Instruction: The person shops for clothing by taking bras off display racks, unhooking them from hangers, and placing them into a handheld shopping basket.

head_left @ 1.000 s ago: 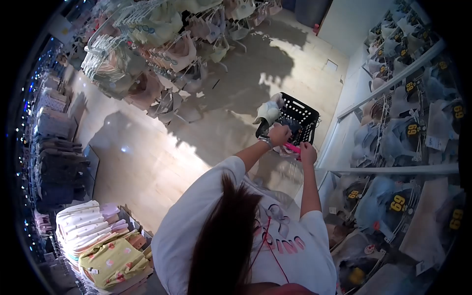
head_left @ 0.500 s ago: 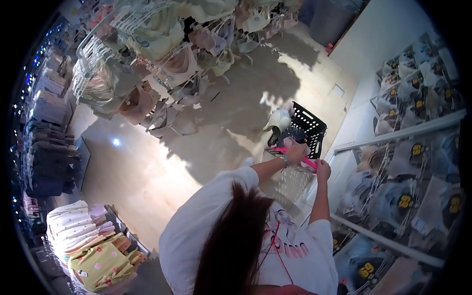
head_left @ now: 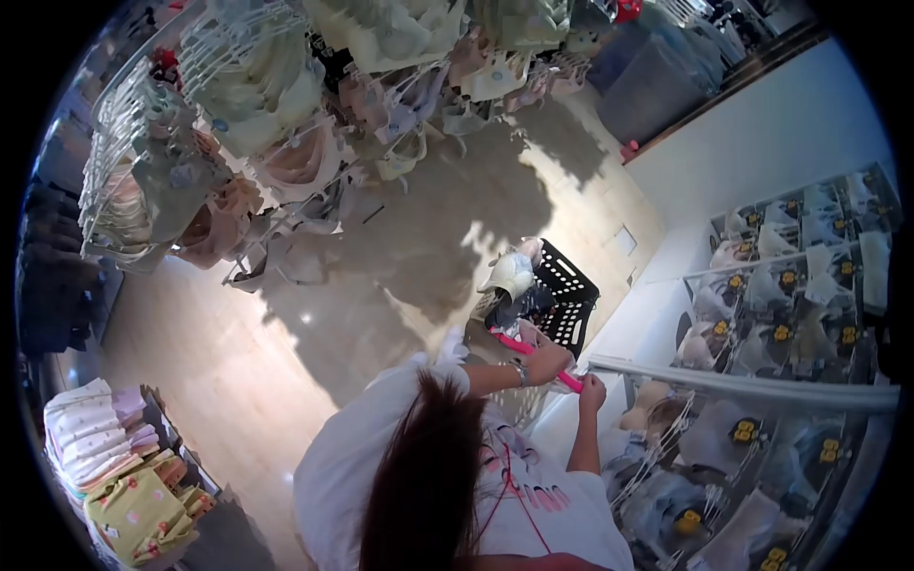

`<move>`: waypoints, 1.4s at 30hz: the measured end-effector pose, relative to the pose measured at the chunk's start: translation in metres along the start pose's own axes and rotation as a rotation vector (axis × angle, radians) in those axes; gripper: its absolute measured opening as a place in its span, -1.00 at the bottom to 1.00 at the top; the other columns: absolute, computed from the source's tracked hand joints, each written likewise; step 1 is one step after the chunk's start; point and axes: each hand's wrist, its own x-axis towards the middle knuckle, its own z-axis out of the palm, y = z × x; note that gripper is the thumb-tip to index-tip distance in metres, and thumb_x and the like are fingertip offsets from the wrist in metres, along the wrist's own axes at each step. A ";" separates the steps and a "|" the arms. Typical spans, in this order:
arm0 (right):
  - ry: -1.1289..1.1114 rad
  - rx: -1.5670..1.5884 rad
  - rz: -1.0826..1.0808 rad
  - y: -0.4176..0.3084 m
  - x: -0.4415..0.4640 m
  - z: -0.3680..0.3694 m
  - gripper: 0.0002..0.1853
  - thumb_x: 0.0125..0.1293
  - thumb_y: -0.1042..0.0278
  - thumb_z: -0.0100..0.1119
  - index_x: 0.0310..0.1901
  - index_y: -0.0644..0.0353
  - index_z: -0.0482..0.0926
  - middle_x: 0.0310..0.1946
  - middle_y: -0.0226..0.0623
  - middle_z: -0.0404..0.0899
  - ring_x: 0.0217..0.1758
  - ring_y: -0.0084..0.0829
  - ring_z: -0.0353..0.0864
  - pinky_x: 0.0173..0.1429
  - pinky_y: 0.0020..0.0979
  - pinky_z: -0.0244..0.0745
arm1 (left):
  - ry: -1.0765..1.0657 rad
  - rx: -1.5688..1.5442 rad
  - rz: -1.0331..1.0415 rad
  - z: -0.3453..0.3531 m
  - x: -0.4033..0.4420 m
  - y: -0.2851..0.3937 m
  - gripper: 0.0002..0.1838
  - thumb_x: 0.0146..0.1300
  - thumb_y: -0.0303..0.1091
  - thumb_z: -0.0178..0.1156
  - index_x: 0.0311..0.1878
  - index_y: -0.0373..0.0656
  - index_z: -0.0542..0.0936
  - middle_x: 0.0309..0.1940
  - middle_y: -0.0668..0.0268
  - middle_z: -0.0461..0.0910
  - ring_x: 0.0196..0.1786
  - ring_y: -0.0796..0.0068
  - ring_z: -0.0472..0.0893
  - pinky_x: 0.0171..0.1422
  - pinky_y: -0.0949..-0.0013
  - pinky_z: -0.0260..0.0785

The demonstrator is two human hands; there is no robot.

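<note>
A bright pink strip, perhaps a hanger, slants between my two hands; its exact kind is unclear. My left hand, with a band on the wrist, is closed around its middle. At its lower right end, the fingers of my right hand are pinched. Some pale pink cloth shows beside my left hand, partly hidden by it. Just beyond stands a black perforated basket, with a cream bra and dark garments at its left side.
To my right, bras with yellow tags hang on a wall display behind a white rail. Racks of pale bras stand ahead left. Folded printed clothes lie lower left. A grey bin stands at the far wall.
The view has shifted, so the basket and hands appear lower and further left. Both hands keep hold of the pink strip in nearly the same pose.
</note>
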 end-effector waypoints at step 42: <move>-0.432 0.565 -0.517 -0.494 0.377 0.095 -0.79 0.29 0.36 0.16 -0.14 0.32 0.60 -0.27 -0.35 0.62 -0.22 -0.51 0.58 -0.14 -0.55 0.46 | 0.905 -0.518 -0.188 -0.414 0.249 -0.211 -0.80 0.24 -0.51 0.03 -0.07 -0.26 0.51 -0.30 0.20 0.62 -0.24 0.43 0.62 -0.13 0.42 0.44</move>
